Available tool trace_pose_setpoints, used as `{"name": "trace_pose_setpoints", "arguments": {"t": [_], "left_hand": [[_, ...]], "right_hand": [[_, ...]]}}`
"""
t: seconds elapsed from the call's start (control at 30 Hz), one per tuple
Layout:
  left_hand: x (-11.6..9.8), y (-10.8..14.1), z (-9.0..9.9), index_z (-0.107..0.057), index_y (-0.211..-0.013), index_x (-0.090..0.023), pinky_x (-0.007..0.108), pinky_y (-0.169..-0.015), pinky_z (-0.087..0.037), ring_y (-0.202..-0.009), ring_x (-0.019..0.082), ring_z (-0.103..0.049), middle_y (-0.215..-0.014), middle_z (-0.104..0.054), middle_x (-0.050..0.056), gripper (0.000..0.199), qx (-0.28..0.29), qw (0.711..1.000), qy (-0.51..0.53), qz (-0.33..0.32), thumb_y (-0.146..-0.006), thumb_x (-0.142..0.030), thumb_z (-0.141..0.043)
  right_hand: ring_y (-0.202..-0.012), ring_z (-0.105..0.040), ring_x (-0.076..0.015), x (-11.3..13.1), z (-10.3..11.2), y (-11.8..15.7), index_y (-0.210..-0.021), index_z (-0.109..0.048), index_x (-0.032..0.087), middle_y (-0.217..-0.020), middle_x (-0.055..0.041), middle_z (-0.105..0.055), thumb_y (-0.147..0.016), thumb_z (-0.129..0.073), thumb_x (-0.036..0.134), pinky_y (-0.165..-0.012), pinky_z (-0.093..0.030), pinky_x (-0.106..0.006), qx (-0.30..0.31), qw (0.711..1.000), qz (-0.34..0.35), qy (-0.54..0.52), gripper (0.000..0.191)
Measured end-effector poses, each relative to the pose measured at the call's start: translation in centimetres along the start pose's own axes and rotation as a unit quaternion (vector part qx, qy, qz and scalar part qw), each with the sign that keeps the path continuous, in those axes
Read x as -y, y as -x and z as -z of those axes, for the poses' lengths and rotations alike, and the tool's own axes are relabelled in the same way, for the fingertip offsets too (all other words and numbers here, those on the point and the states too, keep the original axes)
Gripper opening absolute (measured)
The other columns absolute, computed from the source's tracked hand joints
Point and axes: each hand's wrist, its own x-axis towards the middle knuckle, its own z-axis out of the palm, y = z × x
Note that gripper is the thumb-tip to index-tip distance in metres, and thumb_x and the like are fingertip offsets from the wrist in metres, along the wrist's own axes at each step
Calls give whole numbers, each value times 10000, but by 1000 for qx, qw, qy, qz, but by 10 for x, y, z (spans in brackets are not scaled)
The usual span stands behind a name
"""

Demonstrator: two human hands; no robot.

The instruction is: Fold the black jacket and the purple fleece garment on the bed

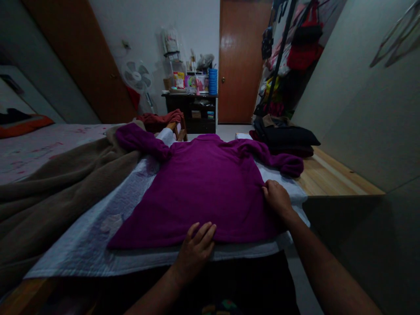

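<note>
A purple long-sleeved sweater (pixel 210 183) lies spread out, its collar away from me and its hem toward me. Both sleeves stretch outward to the sides. My left hand (pixel 198 243) rests on the middle of the hem with fingers extended. At the garment's right side edge, my right hand (pixel 276 195) pinches the fabric between thumb and fingers. Under the sweater is a light quilted cover (pixel 82 245), which shows at the left and along the front.
A brown blanket (pixel 72 175) is heaped on the left. Folded dark clothes (pixel 285 135) are stacked on a wooden board (pixel 334 175) at right. Farther back stand a white fan (pixel 137 75), a dark cabinet (pixel 170 105) and a wooden door (pixel 243 61). Bags (pixel 305 54) hang at back right.
</note>
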Motion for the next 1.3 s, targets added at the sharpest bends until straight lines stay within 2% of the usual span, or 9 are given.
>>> {"name": "trace_pose_setpoints", "arguments": {"t": [0.13,0.37,0.6,0.73,0.83,0.97,1.13,1.23,1.3], "left_hand": [[1,1,-4,-676,-894,-238,422,-1119,-219,-1210,179,-502,-1207,-661,5,157,-11,1000,15,0,-915,-214,-522],[3,-5,-5,-625,-869,-188,369,-955,-398,-1008,194,-590,-1057,-676,47,170,23,999,34,9,-912,-136,-469],[8,-16,5,-597,-1020,-196,342,-842,-445,-895,186,-596,-962,-655,41,170,97,993,72,-18,-923,-136,-470],[1,-23,8,-487,-1287,-204,332,-822,-445,-879,181,-580,-966,-650,31,392,144,986,82,8,-905,-120,-514],[-4,-26,5,-540,-1197,-205,341,-795,-447,-911,202,-572,-990,-642,46,312,189,979,65,42,-891,-144,-550],[-3,-30,0,-577,-1023,-237,336,-736,-455,-902,216,-572,-979,-629,33,195,258,959,83,80,-859,-132,-567],[7,-43,12,-559,-1054,-257,333,-757,-471,-953,227,-579,-1038,-623,32,351,315,933,123,123,-760,-64,-573],[26,-63,25,-562,-1095,-251,295,-778,-477,-941,200,-596,-1050,-638,24,359,347,903,234,99,-751,-237,-665],[44,-81,25,-575,-1098,-267,248,-740,-482,-875,155,-616,-1013,-661,-12,323,362,867,332,82,-806,-386,-643]], "right_hand": [[-885,-589,-198,-14,5,-4,-994,-525,159,-983,-101,-623,-970,-433,266,-714,-356,-277,-29,998,-54,-27,143],[-932,-620,-242,-24,6,-10,-1074,-552,151,-1053,-135,-634,-920,-480,347,-701,-388,-299,109,992,-64,-5,258],[-1072,-600,-284,5,13,-67,-1140,-600,116,-1161,-188,-621,-887,-473,562,-831,-446,-328,68,995,-73,-25,528],[-1082,-608,-286,22,2,-98,-1159,-612,105,-1184,-194,-619,-885,-513,527,-843,-463,-328,52,993,-99,-22,513],[-1071,-623,-251,24,-5,-112,-1139,-634,151,-1170,-157,-644,-899,-539,434,-851,-462,-304,71,994,-83,-31,383],[-1106,-608,-249,14,-7,-121,-1189,-608,161,-1210,-169,-628,-958,-420,335,-877,-455,-328,56,993,-100,-34,344],[-1056,-632,-295,6,-11,-131,-1173,-624,99,-1156,-218,-641,-884,-510,307,-847,-479,-368,83,987,-133,-46,374],[-1097,-610,-302,12,-13,-143,-1203,-613,82,-1205,-223,-614,-853,-541,354,-876,-472,-365,81,986,-133,-56,449],[-1117,-596,-312,17,-13,-153,-1206,-614,62,-1213,-239,-603,-873,-506,438,-890,-467,-371,74,986,-136,-62,513]]}}
